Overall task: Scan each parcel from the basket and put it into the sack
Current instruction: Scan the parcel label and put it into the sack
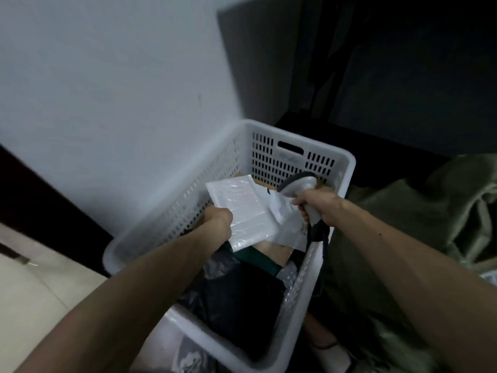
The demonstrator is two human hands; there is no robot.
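Pale wall (107, 90): plain, matt, bluish-white, fills upper left; small dark mark near its centre.
Dark band (45, 200): runs diagonally along wall foot, from left edge toward lower centre.
Floor (29, 292): light beige tiles, lower left corner, faint joint lines; small dark object (14, 254) on it at left edge, too blurred to identify.
Dark flat panel (258, 55): top centre, at right end of wall.
Unlit recess (416, 76): right of panel, near black, details indistinct.
Dark low ledge (376, 149): below recess.
Light: dim, cool, even.
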